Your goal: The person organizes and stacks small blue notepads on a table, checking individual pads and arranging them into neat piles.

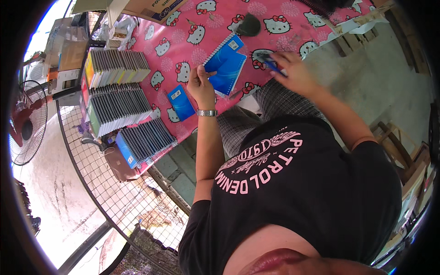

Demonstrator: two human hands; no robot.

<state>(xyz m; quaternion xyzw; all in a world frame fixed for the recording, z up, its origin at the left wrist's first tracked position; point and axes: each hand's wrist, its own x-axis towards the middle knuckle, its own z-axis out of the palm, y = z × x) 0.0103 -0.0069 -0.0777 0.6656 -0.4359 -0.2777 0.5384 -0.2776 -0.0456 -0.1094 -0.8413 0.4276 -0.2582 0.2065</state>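
A blue spiral notebook [224, 68] lies tilted on the pink patterned tablecloth, its white coil along the upper left edge. A row of small holes shows along its lower right side. At its left edge, my left hand [200, 84] has thumb and fingers closed on it; a metal watch circles that wrist. My right hand [297, 75], blurred by motion, is right of the notebook and apart from it. In those fingers is a slim blue-handled tool [275, 68], its kind too smeared to tell. A smaller blue notebook [181, 102] lies flat left of my left hand.
Rows of stacked spiral notebooks [120, 110] line the table's left side. A dark rounded object [249, 25] sits beyond the notebook. A cardboard box [153, 8] stands at the far edge. Off to the left are a fan [28, 121] and wire mesh [107, 183].
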